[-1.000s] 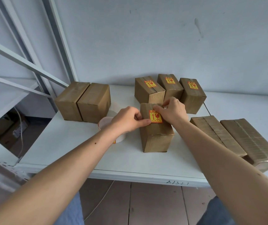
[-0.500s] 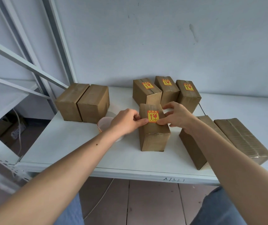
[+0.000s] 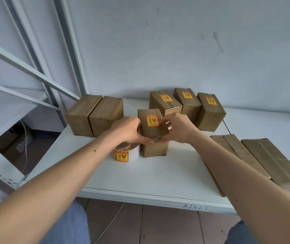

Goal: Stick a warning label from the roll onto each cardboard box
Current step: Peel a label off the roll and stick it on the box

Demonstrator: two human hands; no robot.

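A small cardboard box (image 3: 154, 148) stands in the middle of the white table, with a yellow and red warning label (image 3: 152, 120) stuck on its top. My left hand (image 3: 128, 130) grips its left side and my right hand (image 3: 178, 128) grips its right side, thumbs meeting on the near top edge. The label roll (image 3: 125, 154) lies just left of the box, partly under my left wrist. Three labelled boxes (image 3: 186, 104) stand in a row behind. Two unlabelled boxes (image 3: 95, 115) stand at the back left.
Two long flat cardboard boxes (image 3: 267, 161) lie at the right, partly behind my right forearm. A grey metal shelf frame (image 3: 35, 74) rises at the left. The wall is close behind the table (image 3: 158, 180). A cable hangs below the front edge.
Both hands have left the label, which now lies flat on the box top, and have dropped to grip the box by its sides. The view has shifted slightly.
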